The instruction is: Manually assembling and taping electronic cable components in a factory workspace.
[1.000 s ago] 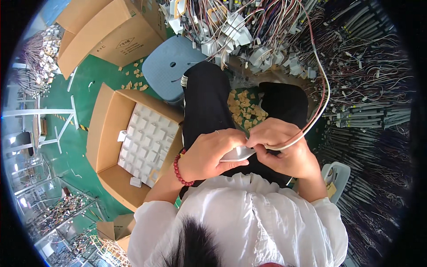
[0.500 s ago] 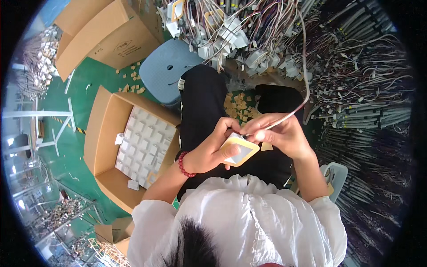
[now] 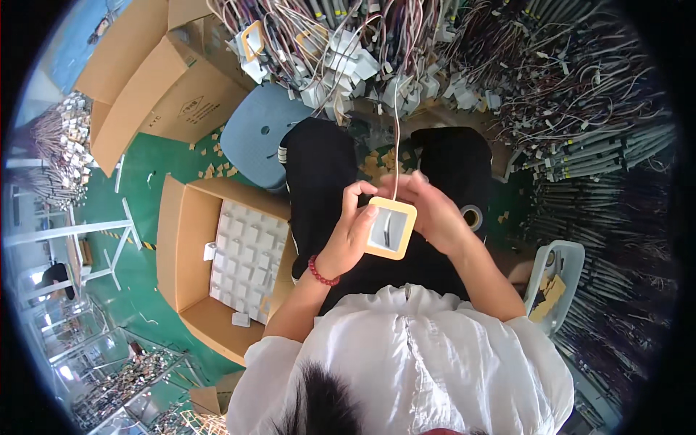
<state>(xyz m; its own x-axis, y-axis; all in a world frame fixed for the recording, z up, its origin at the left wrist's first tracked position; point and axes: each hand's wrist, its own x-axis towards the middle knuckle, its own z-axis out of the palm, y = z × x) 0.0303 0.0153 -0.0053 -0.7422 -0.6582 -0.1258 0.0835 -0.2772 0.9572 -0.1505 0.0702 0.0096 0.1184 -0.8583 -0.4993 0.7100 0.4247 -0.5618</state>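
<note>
A square white box with a tan adhesive-like rim (image 3: 409, 226) is held over my lap, its pale recessed face turned up. My left hand (image 3: 344, 243) grips it from the left side, thumb lying on the face and fingers behind. A thin whitish cable (image 3: 396, 145) runs from the box's far edge toward the heap of cables beyond my knees. Just right of the box is my right hand (image 3: 441, 221), its fingers stretched out and partly behind the box and cable. Whether those fingers touch the box is hidden.
An open cardboard box (image 3: 170, 254) with rows of white square pieces (image 3: 246, 254) stands at left, near a blue stool (image 3: 250, 148). Bundled cables (image 3: 594, 145) fill the far and right sides. A clear plastic bin (image 3: 576, 275) and a tape roll (image 3: 472, 217) are at right.
The box has turned more upright and face-up toward me. My right fingers have left their pinch at the cable end and spread out. The cable now runs straighter away from me.
</note>
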